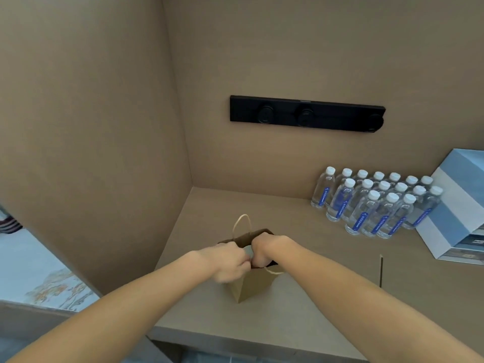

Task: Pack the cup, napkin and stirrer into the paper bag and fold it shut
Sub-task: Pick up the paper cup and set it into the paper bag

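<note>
A small brown paper bag (251, 285) with twisted paper handles stands upright on the tan counter (327, 297). Its mouth is open. My left hand (230, 260) grips the bag's near left rim. My right hand (264, 248) is closed and reaches down into the opening from the right. A small grey-white piece (248, 251) shows between the two hands at the bag's mouth; I cannot tell whether it is the cup lid or the napkin. The stirrer is not visible. One handle loop (242, 225) sticks up behind the hands.
Several water bottles (374, 203) with white caps stand in rows at the back right. A blue and white box (458, 205) sits at the far right. A black socket strip (306, 115) is mounted on the back wall. A side wall closes the left.
</note>
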The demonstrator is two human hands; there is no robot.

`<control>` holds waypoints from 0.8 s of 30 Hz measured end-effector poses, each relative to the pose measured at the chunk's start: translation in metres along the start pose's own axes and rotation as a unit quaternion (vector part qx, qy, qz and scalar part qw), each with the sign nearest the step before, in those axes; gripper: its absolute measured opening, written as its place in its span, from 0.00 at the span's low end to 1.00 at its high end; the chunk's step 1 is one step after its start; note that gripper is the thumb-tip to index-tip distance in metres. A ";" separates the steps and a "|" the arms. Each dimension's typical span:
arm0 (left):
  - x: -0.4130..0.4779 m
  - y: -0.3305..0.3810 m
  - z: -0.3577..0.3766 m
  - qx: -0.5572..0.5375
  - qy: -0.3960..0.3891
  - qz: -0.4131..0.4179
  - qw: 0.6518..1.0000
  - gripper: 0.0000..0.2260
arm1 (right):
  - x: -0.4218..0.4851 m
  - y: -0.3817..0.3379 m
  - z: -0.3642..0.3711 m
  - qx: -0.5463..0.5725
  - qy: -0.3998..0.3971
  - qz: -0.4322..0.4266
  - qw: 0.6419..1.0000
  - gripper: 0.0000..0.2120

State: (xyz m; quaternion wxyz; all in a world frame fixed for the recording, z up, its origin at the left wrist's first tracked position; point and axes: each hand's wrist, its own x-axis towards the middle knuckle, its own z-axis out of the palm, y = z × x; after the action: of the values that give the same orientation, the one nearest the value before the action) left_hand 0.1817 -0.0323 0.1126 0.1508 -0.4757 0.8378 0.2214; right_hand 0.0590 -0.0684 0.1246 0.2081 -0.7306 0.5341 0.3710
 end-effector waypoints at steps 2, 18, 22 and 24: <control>-0.007 -0.003 0.001 0.047 0.000 0.057 0.997 0.17 | 0.001 -0.001 -0.005 -0.007 -0.004 -0.011 1.000 0.13; -0.020 -0.018 0.016 0.188 0.059 0.178 0.964 0.10 | 0.030 -0.019 0.014 -0.077 -0.053 -0.057 0.994 0.13; -0.016 -0.015 0.016 0.192 0.059 0.178 0.963 0.09 | 0.034 -0.019 0.018 -0.039 -0.011 -0.062 0.997 0.17; -0.014 -0.015 0.013 0.192 0.055 0.175 0.964 0.09 | 0.034 -0.019 0.019 -0.026 0.003 -0.063 0.998 0.17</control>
State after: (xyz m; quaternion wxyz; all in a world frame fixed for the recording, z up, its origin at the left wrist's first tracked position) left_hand 0.2021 -0.0220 0.1041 0.1520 -0.2949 0.9419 0.0529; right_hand 0.0764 -0.0703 0.0847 0.2107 -0.7690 0.4777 0.3689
